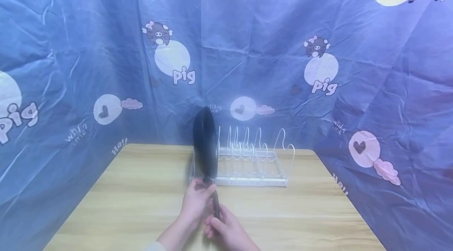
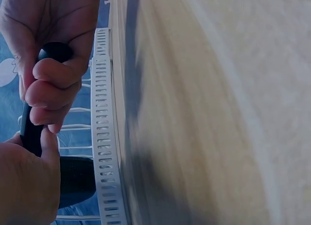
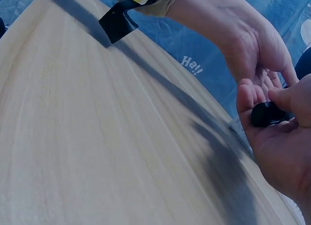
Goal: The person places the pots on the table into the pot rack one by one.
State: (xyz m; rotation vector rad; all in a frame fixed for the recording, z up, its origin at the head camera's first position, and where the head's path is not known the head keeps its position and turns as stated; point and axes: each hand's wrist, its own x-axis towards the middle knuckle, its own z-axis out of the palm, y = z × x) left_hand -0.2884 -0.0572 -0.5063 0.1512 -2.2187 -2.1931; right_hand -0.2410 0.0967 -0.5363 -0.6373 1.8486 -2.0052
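Both hands hold a black frying pan (image 1: 205, 141) tipped up edge-on, its round body over the left end of a white wire rack (image 1: 251, 182). My left hand (image 1: 196, 200) grips the handle close to the pan body. Lower down, my right hand (image 1: 226, 221) curls its fingers round the rear of the handle (image 1: 216, 208). In the left wrist view the rounded handle end (image 2: 56, 51) sticks out of the right hand (image 2: 56, 86). The right wrist view shows that same handle end (image 3: 268, 114) in the right palm, while the pan body is mostly out of frame.
Upright wire dividers (image 1: 246, 137) line the rack, with taller hooked ones (image 1: 282, 137) at its right end. The rack stands at the back of a light wood table (image 1: 141, 188). A blue printed cloth (image 1: 255, 66) hangs behind and at both sides.
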